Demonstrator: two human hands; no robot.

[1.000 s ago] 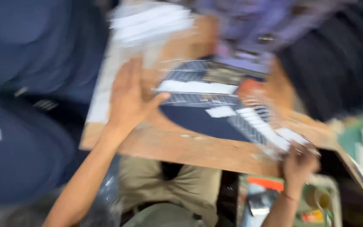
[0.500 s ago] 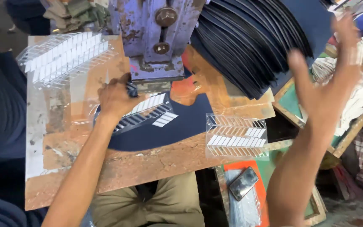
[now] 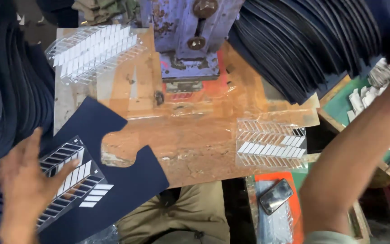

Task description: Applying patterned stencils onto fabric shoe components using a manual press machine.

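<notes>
My left hand (image 3: 21, 192) lies at the lower left with its fingers spread, resting on a clear plastic template (image 3: 68, 176) that carries white slanted strips. The template sits on a navy cut fabric piece (image 3: 123, 171) lying over the front left corner of the wooden table (image 3: 195, 135). My right forearm (image 3: 353, 158) stretches up toward the fanned stack of navy pieces (image 3: 303, 45) at the upper right. That hand itself is lost at the frame's edge.
A blue-grey press machine (image 3: 190, 40) stands at the back centre. A second strip template (image 3: 91, 52) lies back left and a third (image 3: 269, 144) front right. More navy pieces (image 3: 10, 90) hang at left. A phone (image 3: 276, 195) lies on an orange tray below the table.
My left hand has dragged the navy piece and its template away from the press to the front left corner. My right arm has reached further up and right, out of view.
</notes>
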